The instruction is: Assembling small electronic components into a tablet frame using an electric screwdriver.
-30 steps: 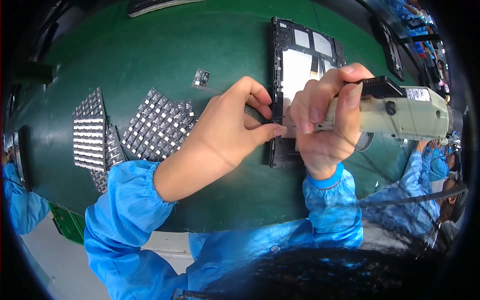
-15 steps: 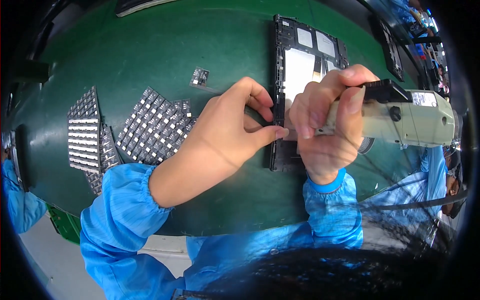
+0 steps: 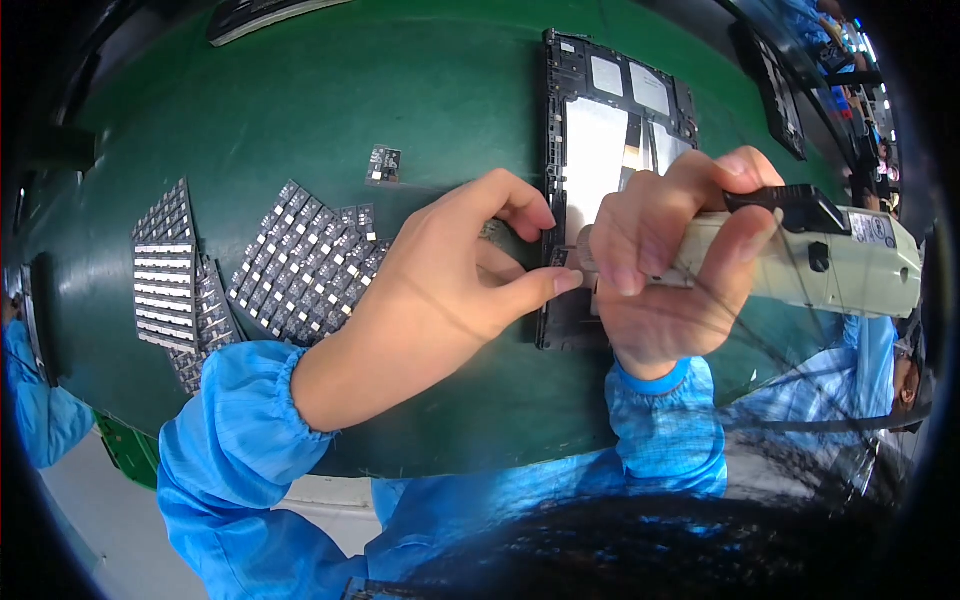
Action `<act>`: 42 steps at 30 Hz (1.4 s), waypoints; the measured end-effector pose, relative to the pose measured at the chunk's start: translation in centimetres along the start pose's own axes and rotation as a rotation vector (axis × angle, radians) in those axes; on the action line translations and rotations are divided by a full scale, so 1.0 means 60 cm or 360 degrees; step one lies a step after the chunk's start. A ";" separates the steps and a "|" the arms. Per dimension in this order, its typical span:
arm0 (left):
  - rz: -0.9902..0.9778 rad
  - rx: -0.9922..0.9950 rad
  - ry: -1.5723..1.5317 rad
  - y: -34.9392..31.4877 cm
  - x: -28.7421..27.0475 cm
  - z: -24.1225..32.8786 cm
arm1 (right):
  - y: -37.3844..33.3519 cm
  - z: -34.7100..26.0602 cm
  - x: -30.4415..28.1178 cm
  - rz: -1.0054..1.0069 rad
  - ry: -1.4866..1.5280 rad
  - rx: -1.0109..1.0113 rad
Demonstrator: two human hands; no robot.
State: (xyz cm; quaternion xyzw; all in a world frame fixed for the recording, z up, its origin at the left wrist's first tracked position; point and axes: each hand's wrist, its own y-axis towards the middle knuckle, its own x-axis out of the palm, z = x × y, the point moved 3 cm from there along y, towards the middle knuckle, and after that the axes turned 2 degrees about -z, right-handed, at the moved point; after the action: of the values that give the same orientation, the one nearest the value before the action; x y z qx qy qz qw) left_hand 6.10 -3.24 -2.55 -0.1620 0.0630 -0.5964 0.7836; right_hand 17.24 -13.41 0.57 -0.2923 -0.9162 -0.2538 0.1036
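Note:
My right hand (image 3: 665,275) grips a cream electric screwdriver (image 3: 865,270) with a black lever, held slanting over a black tablet-like device housing (image 3: 595,150). Silver panels fill much of that housing; its lower right is covered by my hand. The screwdriver's tip is near the housing's lower left part, and I cannot tell whether it touches a screw. At the housing's left edge, my left hand (image 3: 430,275) is curled, thumb and bent fingers on either side of the rim. A small dark circuit board (image 3: 384,165) lies just beyond my left hand.
Sheets of small circuit boards (image 3: 300,260) lie left of my left wrist, with more stacked board panels (image 3: 165,270) further left. Dark housings (image 3: 770,95) stand along the far right edge. A black cable (image 3: 840,423) crosses at right. A green crate (image 3: 130,450) sits below the table's left edge.
My right hand and the screwdriver have shifted slightly right and nearer to me, the tool's tip now showing more. My left hand stays at the housing's edge.

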 end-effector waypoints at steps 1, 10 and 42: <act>0.0022 0.0075 0.0038 0.000 0.001 0.001 | -0.001 -0.001 -0.001 -0.0020 0.0024 -0.0011; 0.0098 0.0331 0.0135 0.005 0.006 -0.011 | 0.000 -0.005 0.001 0.0041 -0.0093 -0.0075; 0.0200 0.0761 0.0466 -0.004 0.005 -0.003 | -0.011 -0.027 0.007 -0.0159 0.0313 -0.0078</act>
State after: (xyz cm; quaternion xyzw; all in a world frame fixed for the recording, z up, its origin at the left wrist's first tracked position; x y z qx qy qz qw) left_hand 5.92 -3.61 -2.60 0.1194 0.0430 -0.5617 0.8175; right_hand 16.58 -14.49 1.82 -0.2224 -0.9085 -0.3085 0.1730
